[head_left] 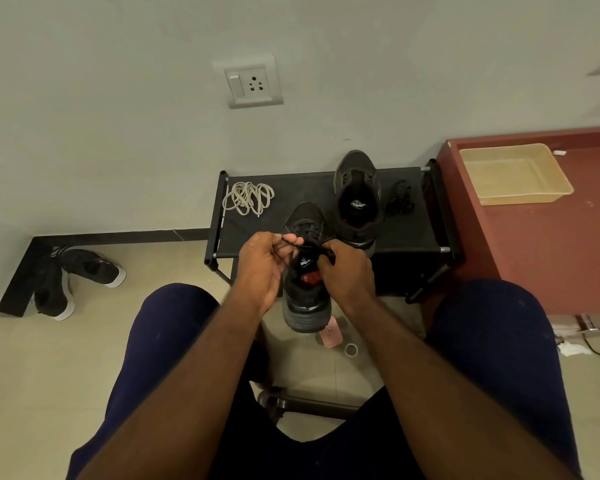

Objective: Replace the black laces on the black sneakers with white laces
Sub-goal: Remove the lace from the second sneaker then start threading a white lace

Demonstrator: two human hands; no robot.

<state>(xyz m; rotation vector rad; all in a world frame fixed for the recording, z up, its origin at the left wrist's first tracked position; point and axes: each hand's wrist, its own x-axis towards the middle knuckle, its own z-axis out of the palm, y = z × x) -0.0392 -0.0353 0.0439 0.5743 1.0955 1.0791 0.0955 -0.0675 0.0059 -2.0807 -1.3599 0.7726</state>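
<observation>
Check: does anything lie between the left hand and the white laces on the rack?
Nothing visible does. The white laces lie on the left end of the rack, bare fabric between them and the left hand. That hand, though, grips the black lace of the held sneaker.

Pale wall (pixel 118 98), beige floor (pixel 32 375), maroon desk (pixel 534 254), perhaps.

Rack (pixel 302 188) gap between white laces (pixel 248 198), sneaker (pixel 357 192)
</observation>
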